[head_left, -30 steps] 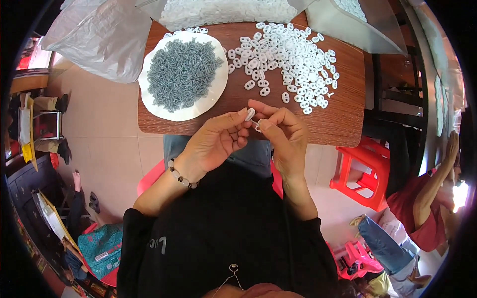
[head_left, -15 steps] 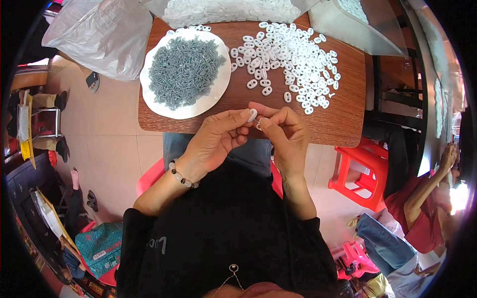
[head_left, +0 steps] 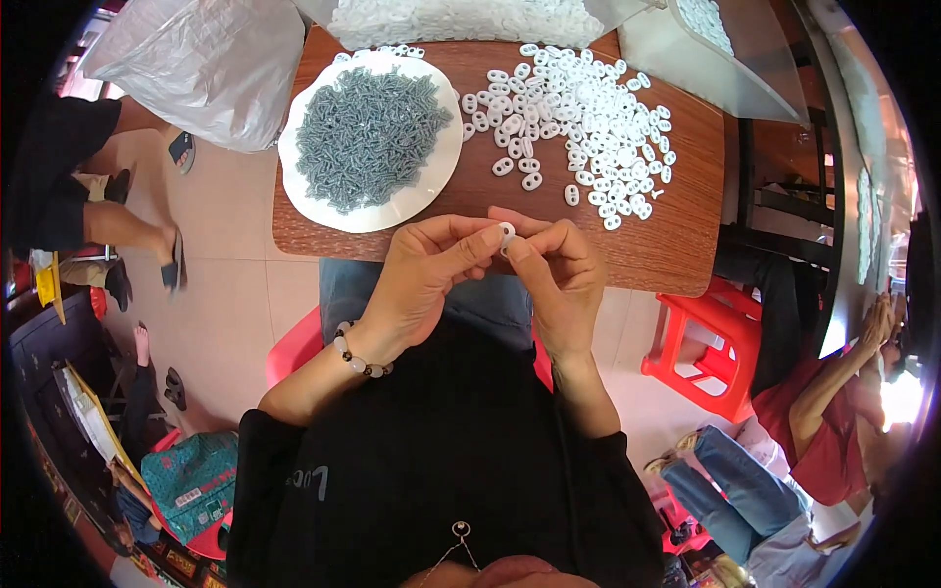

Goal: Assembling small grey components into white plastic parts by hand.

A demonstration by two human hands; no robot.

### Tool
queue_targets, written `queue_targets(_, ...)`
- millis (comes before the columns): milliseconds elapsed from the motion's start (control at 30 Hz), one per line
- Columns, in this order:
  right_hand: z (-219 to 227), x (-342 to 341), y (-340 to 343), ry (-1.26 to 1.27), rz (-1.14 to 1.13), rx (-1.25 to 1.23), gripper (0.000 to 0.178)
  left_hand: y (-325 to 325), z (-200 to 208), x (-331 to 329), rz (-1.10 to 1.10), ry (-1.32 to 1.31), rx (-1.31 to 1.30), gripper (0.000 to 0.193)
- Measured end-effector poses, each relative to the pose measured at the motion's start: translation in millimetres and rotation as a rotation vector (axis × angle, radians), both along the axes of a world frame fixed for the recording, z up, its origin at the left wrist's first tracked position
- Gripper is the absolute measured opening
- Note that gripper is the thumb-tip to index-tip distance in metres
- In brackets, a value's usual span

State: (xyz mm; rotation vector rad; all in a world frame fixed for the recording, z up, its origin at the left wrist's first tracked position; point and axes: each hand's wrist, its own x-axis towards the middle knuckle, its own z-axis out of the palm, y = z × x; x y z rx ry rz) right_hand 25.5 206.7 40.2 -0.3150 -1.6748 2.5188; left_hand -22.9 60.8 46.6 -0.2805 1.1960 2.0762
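Observation:
Between both hands, at the table's near edge, is a small white oval plastic piece with two holes (head_left: 506, 233). My left hand (head_left: 441, 260) pinches it between thumb and forefinger. My right hand (head_left: 559, 265) closes its thumb and fingers on the same piece from the other side; whether it also holds a smaller part is hidden by the fingertips. Beyond my left hand stands a white plate (head_left: 294, 186) heaped with small grey-blue spring-like pieces (head_left: 368, 137). A loose pile of the same white two-hole pieces (head_left: 588, 118) spreads over the table beyond my right hand.
The brown wooden table (head_left: 470, 201) ends just past my hands. At its far side stands a bin of white pieces (head_left: 461, 22). A large translucent plastic bag (head_left: 201, 73) hangs at the far left. A red stool (head_left: 711, 343) is on the right, with people seated beyond.
My hands have drawn closer together around the white piece, which has turned slightly. At the left, a person's legs have come into view on the floor.

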Motion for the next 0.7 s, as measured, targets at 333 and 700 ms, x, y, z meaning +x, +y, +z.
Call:
queue_targets(333, 5.2, 0.3, 1.3, 0.040, 0.165, -0.048, 0.040, -12.7, 8.6, 0.0, -0.047, -0.072, 0.089, 0.017)
queue_targets(700, -4.5, 1.9, 5.6, 0.210, 0.292, 0.132, 0.048, -19.6, 11.1, -4.0, -0.193, -0.040, 0.149, 0.018)
